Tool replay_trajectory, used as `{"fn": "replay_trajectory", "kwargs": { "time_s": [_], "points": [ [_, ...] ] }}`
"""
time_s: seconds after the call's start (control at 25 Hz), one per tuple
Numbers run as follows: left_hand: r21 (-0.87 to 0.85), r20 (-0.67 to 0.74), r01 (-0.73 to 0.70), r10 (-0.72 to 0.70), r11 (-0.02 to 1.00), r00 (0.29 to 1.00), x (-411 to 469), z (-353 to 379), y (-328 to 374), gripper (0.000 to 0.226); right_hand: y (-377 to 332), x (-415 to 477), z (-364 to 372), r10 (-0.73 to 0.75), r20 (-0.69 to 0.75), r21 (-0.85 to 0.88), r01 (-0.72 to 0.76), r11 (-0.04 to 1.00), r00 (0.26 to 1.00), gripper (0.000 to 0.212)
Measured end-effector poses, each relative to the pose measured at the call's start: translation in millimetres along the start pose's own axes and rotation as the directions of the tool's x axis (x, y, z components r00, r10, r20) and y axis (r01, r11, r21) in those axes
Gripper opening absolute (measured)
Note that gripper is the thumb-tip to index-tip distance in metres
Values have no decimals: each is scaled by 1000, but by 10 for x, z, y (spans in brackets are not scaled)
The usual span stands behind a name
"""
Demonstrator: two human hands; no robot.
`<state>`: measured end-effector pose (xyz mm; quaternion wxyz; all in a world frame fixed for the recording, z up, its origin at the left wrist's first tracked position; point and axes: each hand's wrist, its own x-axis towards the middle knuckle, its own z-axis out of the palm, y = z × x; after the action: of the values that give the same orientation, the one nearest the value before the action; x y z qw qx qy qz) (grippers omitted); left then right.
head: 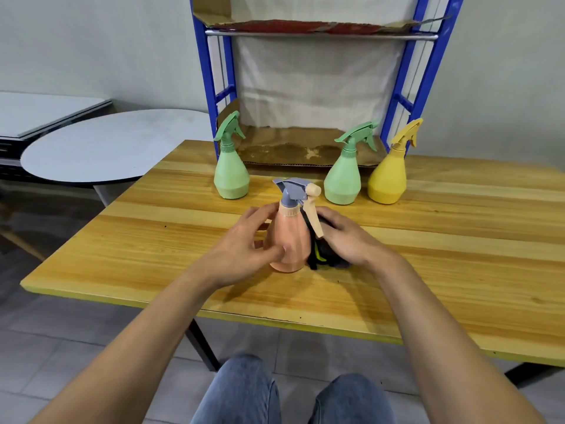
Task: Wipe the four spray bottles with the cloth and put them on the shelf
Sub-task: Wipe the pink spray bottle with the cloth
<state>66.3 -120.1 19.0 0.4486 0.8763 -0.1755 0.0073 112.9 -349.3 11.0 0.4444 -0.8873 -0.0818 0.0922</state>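
A peach spray bottle (290,240) with a grey head stands upright in the middle of the wooden table (443,255). My left hand (244,246) grips its left side. My right hand (345,240) presses a dark cloth (321,255) against the bottle's right side. Farther back stand two green spray bottles (231,175) (342,179) and a yellow spray bottle (386,179), all upright at the foot of the blue shelf (214,87). The shelf's lower board (299,145), lined with cardboard, holds no bottles.
A round grey table (107,148) stands at the left, beside the wooden table. The shelf's upper board (321,29) is also lined with cardboard. My knees in jeans (244,390) show below the table's front edge.
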Motion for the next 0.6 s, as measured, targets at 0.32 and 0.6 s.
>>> {"fn": "replay_trajectory", "kwargs": {
  "time_s": [0.32,0.6],
  "points": [
    [-44,104,-47,52,998,993,54,-1,-102,73,180,-37,64,-197,70,-214,208,954,978,48],
    [113,-178,-61,80,992,981,50,348,-103,79,198,-351,359,-211,-256,-360,110,927,943,35]
  ]
}}
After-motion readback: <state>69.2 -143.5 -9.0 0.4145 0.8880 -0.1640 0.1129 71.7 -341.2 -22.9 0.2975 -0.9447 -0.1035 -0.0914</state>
